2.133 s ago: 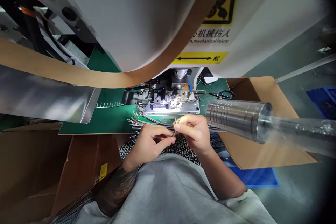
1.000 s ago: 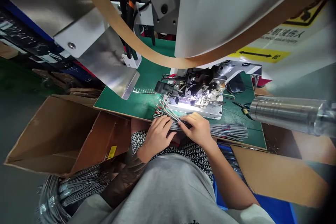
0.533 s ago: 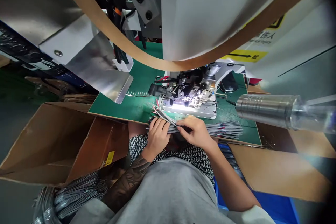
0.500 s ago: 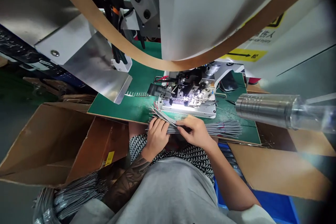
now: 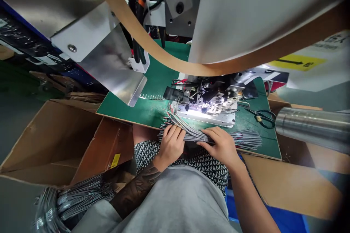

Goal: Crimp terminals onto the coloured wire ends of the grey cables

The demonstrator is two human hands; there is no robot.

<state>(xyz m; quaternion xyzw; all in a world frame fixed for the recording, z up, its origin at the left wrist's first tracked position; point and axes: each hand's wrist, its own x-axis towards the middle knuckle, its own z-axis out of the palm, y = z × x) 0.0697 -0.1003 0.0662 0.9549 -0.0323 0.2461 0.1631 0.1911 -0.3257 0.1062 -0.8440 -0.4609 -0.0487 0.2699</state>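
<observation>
A bundle of thin grey cables point(image 5: 247, 139) lies along the front edge of the green work board point(image 5: 128, 111). My left hand point(image 5: 172, 142) is closed over the bundle's left part, fingers curled on top. Farther right, my right hand point(image 5: 220, 143) grips the cables between thumb and fingers. Several grey cables point(image 5: 183, 122) rise apart from the rest and bend up to the left between my hands, their ends showing red and white wires. Just behind them stands a lit crimping-type machine point(image 5: 205, 98) on a metal base.
Scissors point(image 5: 264, 118) lie right of the machine, near a shiny metal cylinder point(image 5: 314, 127). A large reel with a brown rim point(image 5: 191, 68) hangs overhead. An open cardboard box point(image 5: 51, 142) stands left, with more cable bundles point(image 5: 79, 196) below. A blue bin point(image 5: 287, 218) is at lower right.
The view has shifted, bringing the scissors into sight. The raised cables between my hands now fan out and bend more, and my right hand sits a little farther from my left.
</observation>
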